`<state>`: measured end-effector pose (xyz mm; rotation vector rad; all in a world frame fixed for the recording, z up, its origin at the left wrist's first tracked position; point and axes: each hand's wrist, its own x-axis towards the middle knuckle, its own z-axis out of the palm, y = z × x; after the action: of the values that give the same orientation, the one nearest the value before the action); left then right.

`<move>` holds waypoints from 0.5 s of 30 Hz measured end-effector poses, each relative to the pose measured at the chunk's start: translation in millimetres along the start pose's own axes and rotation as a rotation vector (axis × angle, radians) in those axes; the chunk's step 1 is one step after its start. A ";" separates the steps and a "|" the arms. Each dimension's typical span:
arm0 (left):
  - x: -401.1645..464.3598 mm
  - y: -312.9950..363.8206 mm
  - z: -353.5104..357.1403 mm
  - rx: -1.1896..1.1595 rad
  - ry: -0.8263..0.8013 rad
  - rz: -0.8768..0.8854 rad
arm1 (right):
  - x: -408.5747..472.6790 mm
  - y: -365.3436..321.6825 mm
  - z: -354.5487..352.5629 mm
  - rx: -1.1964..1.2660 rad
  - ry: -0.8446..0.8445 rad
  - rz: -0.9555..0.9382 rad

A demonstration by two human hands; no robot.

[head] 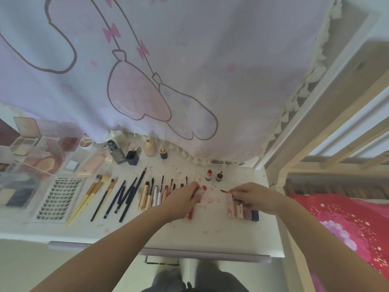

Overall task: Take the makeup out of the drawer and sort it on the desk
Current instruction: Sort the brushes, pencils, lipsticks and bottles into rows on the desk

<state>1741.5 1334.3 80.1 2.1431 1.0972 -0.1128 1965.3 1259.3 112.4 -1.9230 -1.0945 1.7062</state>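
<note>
Soft, even daylight filled the slightly hazy wide-angle view, casting only faint shadows on the desk (210, 232), while straight lines bowed at the edges and the left-side palettes (25, 133) blurred.

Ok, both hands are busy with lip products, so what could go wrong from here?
The right hand holds an uncapped red applicator over the desk, which is already smeared red; more staining seems likely. The left hand sits close against the row of tubes and could knock them askew.
</note>
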 end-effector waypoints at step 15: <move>36.3 6.1 28.2 -0.103 0.247 0.003 | 36.3 31.0 25.1 -0.268 0.338 -0.155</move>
<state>1775.6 1338.6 48.9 2.1053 1.2106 0.2113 1950.5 1260.1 60.6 -2.1203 -1.3465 1.1466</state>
